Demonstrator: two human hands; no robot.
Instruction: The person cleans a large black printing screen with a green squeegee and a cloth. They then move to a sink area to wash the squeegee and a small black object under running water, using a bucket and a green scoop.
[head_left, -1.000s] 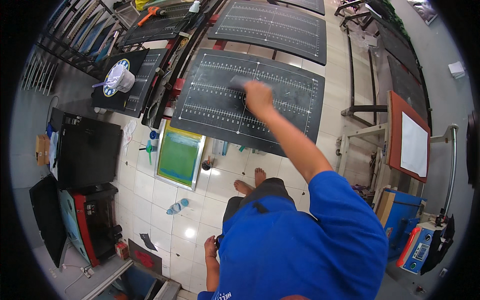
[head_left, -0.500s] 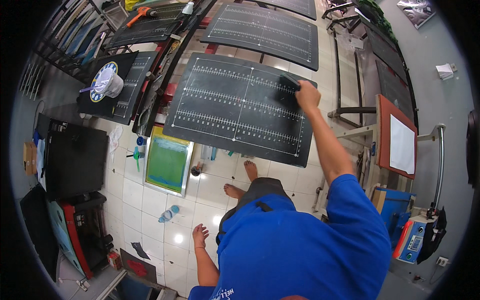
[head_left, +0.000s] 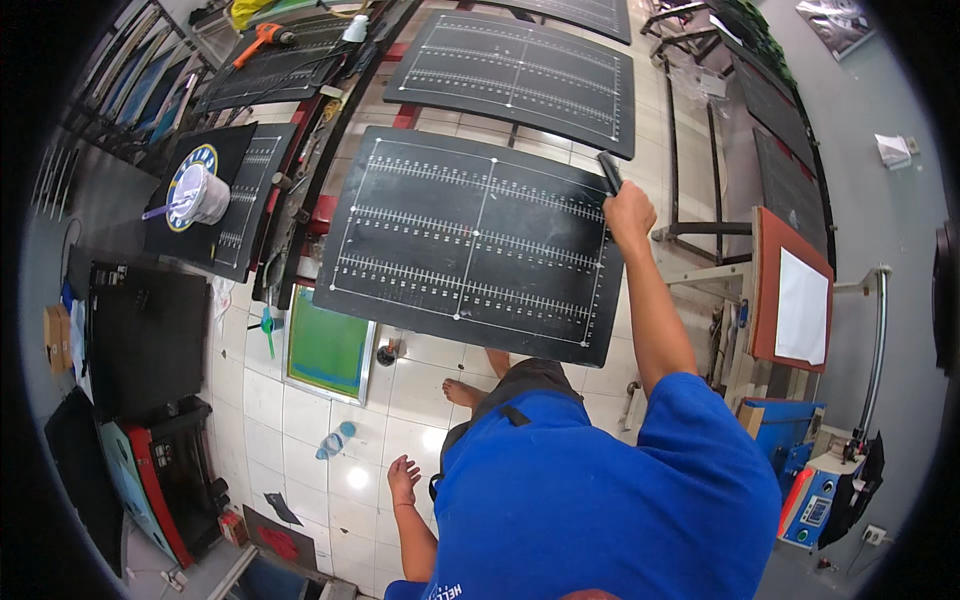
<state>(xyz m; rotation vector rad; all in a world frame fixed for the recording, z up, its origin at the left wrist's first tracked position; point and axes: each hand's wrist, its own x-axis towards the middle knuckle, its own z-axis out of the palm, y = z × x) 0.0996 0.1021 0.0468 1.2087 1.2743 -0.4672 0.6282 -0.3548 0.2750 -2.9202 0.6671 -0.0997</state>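
A large black printing board (head_left: 400,295) with white ruled scales and a centre line lies in front of me. At its far right corner my right hand (head_left: 630,212) grips a slim black tool (head_left: 610,173) with a straight edge; its exact kind does not show. The tool stands tilted just past the board's right edge, and whether it touches the board I cannot tell. Down at my left side, above the tiled floor, my left hand (head_left: 403,480) hangs with nothing in it, fingers loosely curled and apart.
Another black board (head_left: 520,75) lies beyond. To the left, a white tub (head_left: 208,200) stands on a dark sheet on a smaller board. Below them, a green printing screen (head_left: 328,342) and a plastic bottle (head_left: 336,440) are on the floor. A red-brown panel (head_left: 765,290) stands at right.
My right hand has drawn the tool from over the board's far right part to its right edge and turned it more upright. The view has shifted, so the board appears lower.
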